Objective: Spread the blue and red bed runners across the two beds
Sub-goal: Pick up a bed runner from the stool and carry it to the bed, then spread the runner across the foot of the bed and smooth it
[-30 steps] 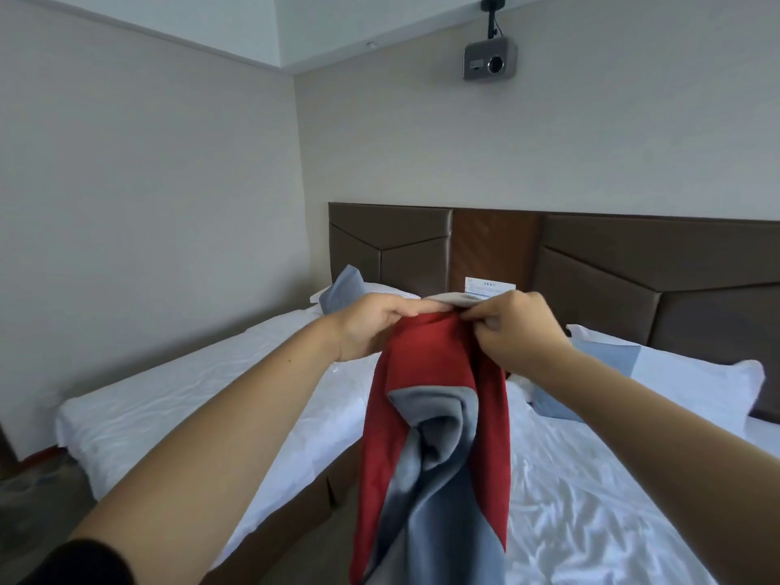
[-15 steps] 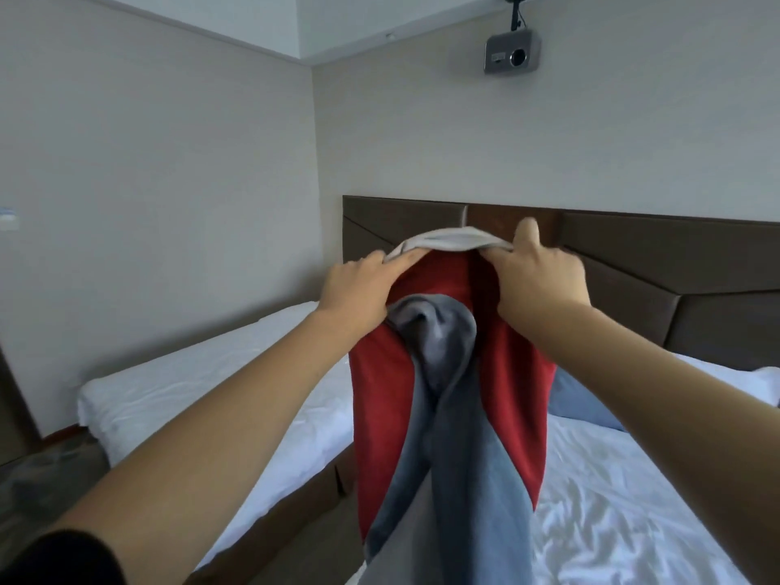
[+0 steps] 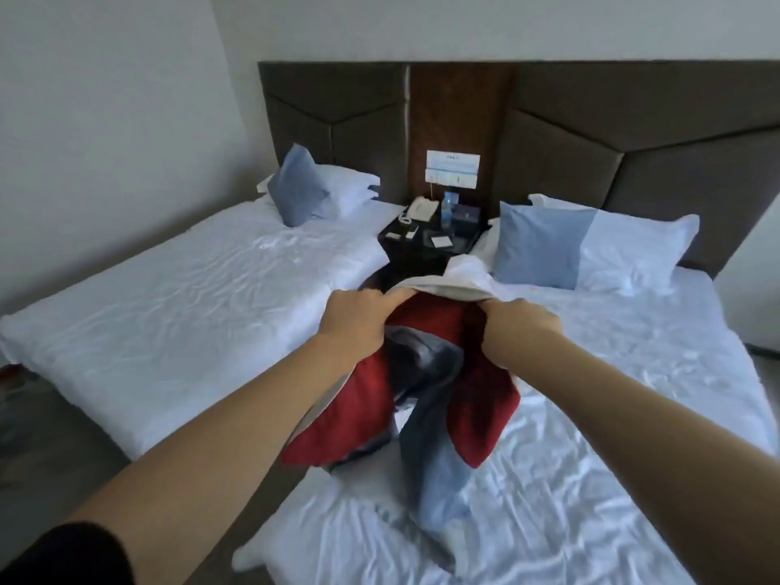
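Left grip (image 3: 358, 320) and right grip (image 3: 521, 327) clenched the top edge of the bunched bed runner (image 3: 358, 415), fingertips hidden in cloth. Lowered since before, its blue tail lay on the right bed (image 3: 612, 479).

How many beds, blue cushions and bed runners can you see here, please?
Beds: 2, left bed and right bed.
Blue cushions: 2, left cushion and right cushion.
Bed runners: 1, red and blue runner, gripped by left hand and right hand.
Total: 5.
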A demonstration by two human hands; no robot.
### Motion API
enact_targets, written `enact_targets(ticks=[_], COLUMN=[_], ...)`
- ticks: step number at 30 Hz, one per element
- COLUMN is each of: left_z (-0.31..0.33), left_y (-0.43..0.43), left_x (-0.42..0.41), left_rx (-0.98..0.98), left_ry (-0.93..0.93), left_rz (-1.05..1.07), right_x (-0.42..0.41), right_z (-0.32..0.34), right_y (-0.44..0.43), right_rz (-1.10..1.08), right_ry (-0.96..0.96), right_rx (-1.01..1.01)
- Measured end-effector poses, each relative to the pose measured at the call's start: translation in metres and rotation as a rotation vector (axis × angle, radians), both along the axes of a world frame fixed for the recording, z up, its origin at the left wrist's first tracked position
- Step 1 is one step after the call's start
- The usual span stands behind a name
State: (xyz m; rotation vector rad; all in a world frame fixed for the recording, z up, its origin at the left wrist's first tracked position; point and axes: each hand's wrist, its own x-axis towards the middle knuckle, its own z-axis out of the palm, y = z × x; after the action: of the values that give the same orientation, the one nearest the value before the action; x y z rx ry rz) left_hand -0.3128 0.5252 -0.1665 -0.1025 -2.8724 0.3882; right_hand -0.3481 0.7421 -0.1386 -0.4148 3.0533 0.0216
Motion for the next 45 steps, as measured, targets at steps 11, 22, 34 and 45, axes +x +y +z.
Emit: enact_targets(ticks=[11, 22, 34, 45], left_z=[-0.231, -0.333, -0.568, -0.612], left_y=[0.117, 0.17, 0.154, 0.147], left_x=[0.048, -0.125, -0.035, -0.026], left_rx=[0.366, 0.288, 0.189, 0.5], left_ry=[-0.969, -0.646, -0.906, -0.546], left_rz=[-0.296, -0.334, 0.029, 0.176], right_x=[0.076, -0.058, 0.018, 0.048], right_z=[-0.227, -0.339, -0.569, -0.626], right_y=[0.142, 0.208, 0.153, 0.128], right_rz=[-0.165, -0.171, -0.47, -0.643], right_ry=[-0.644, -0.434, -0.804, -0.643], right_rx=[0.227, 0.369, -0.289, -0.598])
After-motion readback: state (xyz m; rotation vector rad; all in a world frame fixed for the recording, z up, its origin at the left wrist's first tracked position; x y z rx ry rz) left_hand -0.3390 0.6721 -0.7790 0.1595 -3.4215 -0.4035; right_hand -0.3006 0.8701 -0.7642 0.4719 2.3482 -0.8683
